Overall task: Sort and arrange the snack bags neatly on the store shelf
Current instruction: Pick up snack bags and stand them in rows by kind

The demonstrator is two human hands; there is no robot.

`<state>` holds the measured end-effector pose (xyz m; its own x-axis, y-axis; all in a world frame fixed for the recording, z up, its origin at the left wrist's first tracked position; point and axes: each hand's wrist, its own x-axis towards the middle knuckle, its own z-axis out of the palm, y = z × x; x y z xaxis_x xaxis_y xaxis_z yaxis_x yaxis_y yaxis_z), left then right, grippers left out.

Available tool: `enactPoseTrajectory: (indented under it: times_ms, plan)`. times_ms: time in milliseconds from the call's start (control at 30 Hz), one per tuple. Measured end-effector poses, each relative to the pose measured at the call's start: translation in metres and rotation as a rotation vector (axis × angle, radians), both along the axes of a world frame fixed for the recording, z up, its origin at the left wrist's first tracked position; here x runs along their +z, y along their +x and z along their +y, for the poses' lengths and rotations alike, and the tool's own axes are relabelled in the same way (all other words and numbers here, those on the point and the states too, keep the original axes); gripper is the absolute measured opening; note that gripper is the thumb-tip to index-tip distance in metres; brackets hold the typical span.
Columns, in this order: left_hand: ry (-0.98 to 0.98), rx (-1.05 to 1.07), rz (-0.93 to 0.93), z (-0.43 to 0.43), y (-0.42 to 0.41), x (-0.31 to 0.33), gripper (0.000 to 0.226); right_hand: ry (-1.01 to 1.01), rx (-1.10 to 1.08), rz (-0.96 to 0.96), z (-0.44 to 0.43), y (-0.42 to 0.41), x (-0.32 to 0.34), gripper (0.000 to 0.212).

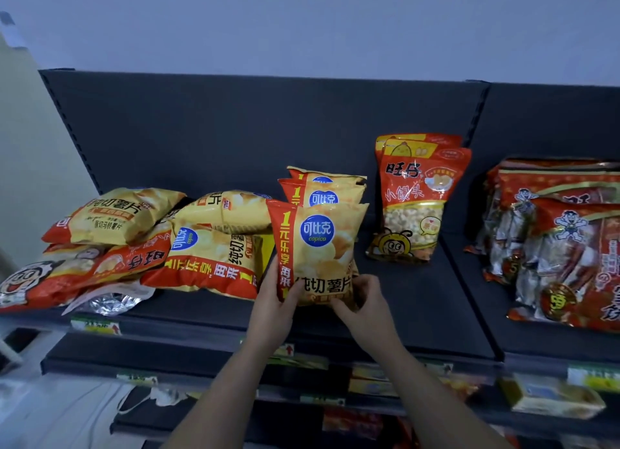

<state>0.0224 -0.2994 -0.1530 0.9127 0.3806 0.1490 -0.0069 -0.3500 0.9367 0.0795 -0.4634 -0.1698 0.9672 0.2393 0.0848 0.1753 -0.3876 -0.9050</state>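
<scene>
The left hand [275, 302] & right hand [364, 306] grip the bottom of the upright chip bag [317, 247]; released too early, it may tip fwd off the shelf [419, 297].

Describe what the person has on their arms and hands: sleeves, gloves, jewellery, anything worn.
Nothing worn shows. The left hand and right hand are bare, with no gloves and no ring that I can make out. The left forearm and right forearm are uncovered down to the picture's bottom edge: no sleeve, watch or bracelet. Anything higher up is out of view.
</scene>
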Motion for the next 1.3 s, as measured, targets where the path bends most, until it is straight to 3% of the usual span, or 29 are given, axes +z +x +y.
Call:
enactPoseTrajectory:
  times_ms: [233,367,500,700,867,1033,1167,1300]
  plan:
    - [0.090,0.067,0.001,0.000,-0.009,0.014,0.072,0.083,-0.080,-0.052,-0.004,-0.006,0.013,0.053]
    - [0.320,0.131,-0.074,0.012,-0.019,0.046,0.060,0.076,-0.168,-0.217,-0.002,-0.006,0.049,0.056]
    - [0.487,0.253,-0.073,0.046,-0.025,0.078,0.059,-0.053,-0.146,-0.451,0.023,-0.008,0.089,0.051]
    - [0.581,0.374,-0.055,0.128,-0.041,0.099,0.055,-0.222,-0.108,-0.648,0.102,-0.023,0.120,0.048]
    - [0.622,0.503,0.033,0.219,-0.057,0.107,0.053,-0.330,0.056,-0.537,0.191,-0.035,0.134,0.052]
    - [0.620,0.584,0.227,0.309,-0.063,0.107,0.056,-0.243,0.195,-0.243,0.274,-0.039,0.135,0.053]
    - [0.571,0.508,0.351,0.352,-0.055,0.100,0.060,-0.259,0.217,-0.112,0.325,-0.036,0.132,0.039]
    - [0.398,0.357,0.423,0.380,-0.038,0.095,0.054,-0.286,0.216,-0.023,0.363,-0.026,0.123,0.033]
